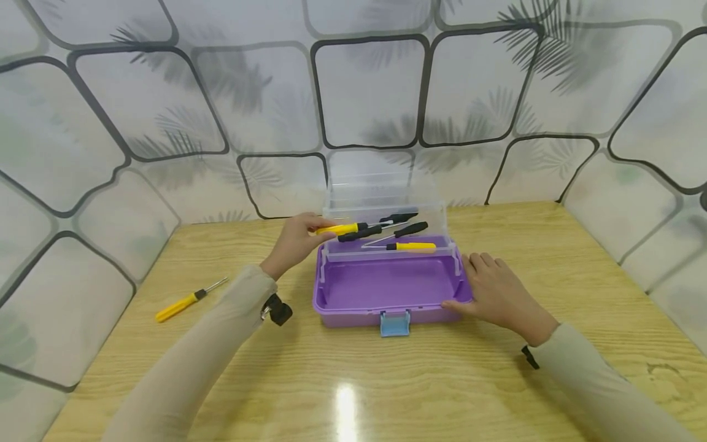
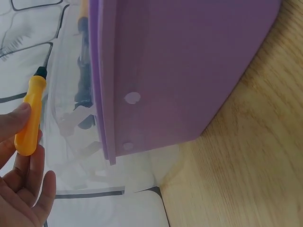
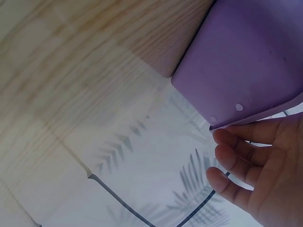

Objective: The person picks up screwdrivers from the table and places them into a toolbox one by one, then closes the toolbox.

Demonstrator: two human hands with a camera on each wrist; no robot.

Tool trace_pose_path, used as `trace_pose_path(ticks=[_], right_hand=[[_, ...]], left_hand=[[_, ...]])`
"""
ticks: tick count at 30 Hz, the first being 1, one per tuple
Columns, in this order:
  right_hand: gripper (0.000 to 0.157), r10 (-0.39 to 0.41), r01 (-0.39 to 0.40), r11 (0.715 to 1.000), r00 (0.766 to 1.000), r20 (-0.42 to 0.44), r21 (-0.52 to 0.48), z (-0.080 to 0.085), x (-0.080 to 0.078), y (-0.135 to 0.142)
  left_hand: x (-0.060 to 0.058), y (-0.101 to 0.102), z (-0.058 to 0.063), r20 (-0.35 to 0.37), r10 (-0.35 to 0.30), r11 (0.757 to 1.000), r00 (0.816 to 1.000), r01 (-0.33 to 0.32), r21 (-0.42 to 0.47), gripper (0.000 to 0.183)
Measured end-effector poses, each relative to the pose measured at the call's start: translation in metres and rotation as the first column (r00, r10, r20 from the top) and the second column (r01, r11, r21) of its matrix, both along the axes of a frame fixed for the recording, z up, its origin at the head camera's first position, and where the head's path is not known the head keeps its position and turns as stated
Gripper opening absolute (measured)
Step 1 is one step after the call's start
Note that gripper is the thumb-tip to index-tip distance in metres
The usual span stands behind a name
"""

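Note:
My left hand (image 1: 298, 242) pinches the yellow handle of a screwdriver (image 1: 343, 228) over the left side of a purple toolbox (image 1: 353, 319). In the left wrist view, the thumb presses on this screwdriver (image 2: 32, 109) and its shaft points up beside the box. The toolbox stands with its clear lid (image 1: 381, 190) raised. Its clear upper tray holds several screwdrivers, among them a yellow one (image 1: 414, 247) and a black one (image 1: 411, 229). My right hand (image 1: 497, 294) holds the box's right front corner, thumb over the rim and fingers along the side (image 3: 239, 137).
Another yellow screwdriver (image 1: 179, 306) lies on the wooden table (image 1: 309, 393), left of the box. A blue latch (image 1: 394, 324) hangs at the box's front. The purple lower compartment (image 1: 392, 282) is bare. A patterned covering (image 1: 370, 92) rises behind the table.

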State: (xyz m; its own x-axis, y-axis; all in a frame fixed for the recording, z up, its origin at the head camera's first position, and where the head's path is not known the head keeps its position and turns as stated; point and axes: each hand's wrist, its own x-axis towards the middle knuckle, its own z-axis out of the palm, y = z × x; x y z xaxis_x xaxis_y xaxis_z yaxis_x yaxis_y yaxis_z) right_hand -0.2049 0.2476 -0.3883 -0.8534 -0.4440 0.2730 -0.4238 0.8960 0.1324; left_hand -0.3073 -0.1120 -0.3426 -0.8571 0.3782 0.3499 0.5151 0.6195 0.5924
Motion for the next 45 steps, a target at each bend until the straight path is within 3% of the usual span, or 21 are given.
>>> trace_pose_path(ticks=[16,39,45], right_hand=[[0.099,0.002,-0.002,1.000,1.000,-0.003,-0.003,-0.002,0.000,0.001],[0.099,0.018,-0.018,1.000,1.000,-0.023,-0.003,-0.001,-0.002,0.001],[0.100,0.013,-0.013,1.000,1.000,-0.010,-0.007,-0.001,-0.001,0.001]], left_hand=[[-0.008,0.012,-0.007,0.039,-0.001,0.998,0.999,0.004,-0.059,0.025],[-0.014,0.017,-0.012,-0.005,-0.041,0.996,0.999,0.041,-0.074,0.022],[-0.014,0.021,-0.011,0.041,-0.010,0.994,0.999,0.015,-0.112,0.025]])
